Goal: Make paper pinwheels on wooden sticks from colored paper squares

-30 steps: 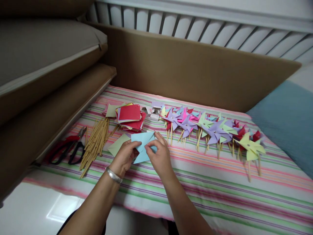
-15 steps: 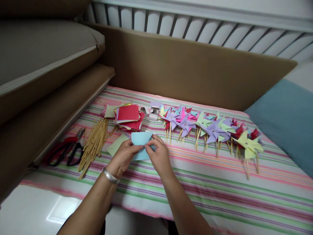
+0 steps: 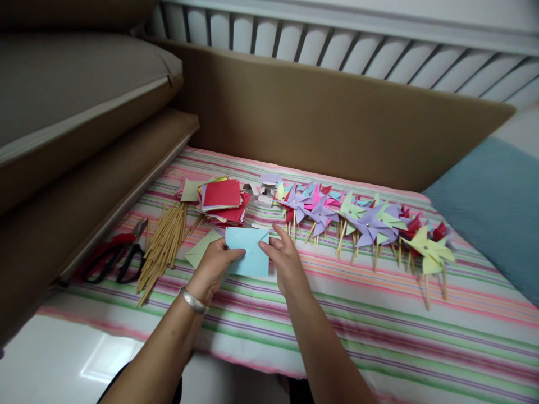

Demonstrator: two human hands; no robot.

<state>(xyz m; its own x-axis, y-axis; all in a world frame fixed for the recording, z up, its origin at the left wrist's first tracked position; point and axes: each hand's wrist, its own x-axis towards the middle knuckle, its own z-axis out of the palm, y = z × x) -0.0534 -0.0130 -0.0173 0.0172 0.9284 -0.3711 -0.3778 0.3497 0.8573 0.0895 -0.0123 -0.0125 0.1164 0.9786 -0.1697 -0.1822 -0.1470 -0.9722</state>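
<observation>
A light blue paper square [image 3: 249, 264] with diagonal cuts is held above the striped cloth. My left hand [image 3: 213, 265] grips its left side, thumb on top and the other fingers hidden beneath. At the upper right edge, my right hand [image 3: 288, 259] pinches the sheet, its thumb in front and some fingers behind. A pale green paper square [image 3: 202, 249] lies on the cloth just behind my left hand. Beyond it sits a stack of coloured paper squares [image 3: 221, 194] with red on top.
Thin wooden sticks [image 3: 162, 247] lie in a bundle at the left, beside black-handled scissors [image 3: 122, 261]. Finished paper pinwheels [image 3: 373, 224] on sticks fill the back right of the striped cloth [image 3: 379, 342]. Small open boxes [image 3: 265, 196] stand behind. Brown cushions [image 3: 105, 151] rise at the left.
The blue paper now lies flatter and more of it shows. My right hand has moved from the middle of the sheet to its right edge. My left hand keeps its grip.
</observation>
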